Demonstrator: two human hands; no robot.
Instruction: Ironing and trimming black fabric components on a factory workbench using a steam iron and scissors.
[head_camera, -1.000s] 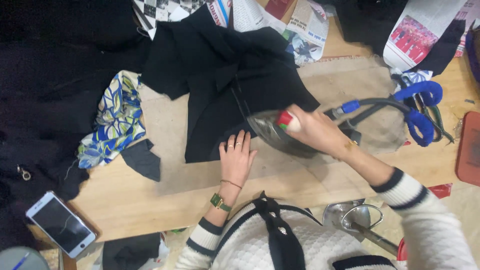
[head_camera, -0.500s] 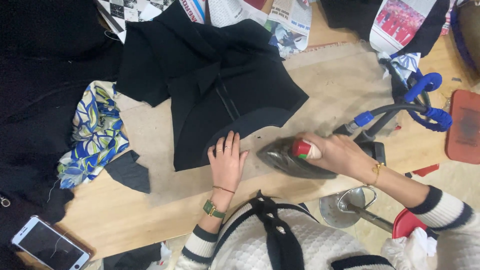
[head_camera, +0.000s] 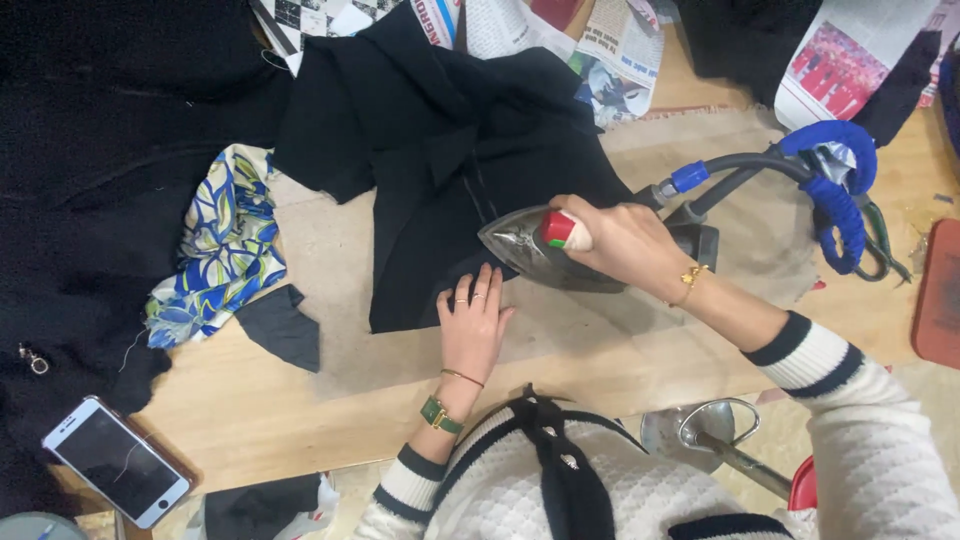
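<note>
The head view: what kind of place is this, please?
Probably a tailoring or sewing workshop. The right hand presses black cloth with a hose-fed steam iron on a padded wooden table, the left hand holds the cloth flat, and a patterned scrap lies nearby.

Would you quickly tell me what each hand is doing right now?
Left hand: open, flat on the black fabric.
Right hand: closed around the iron.
</note>
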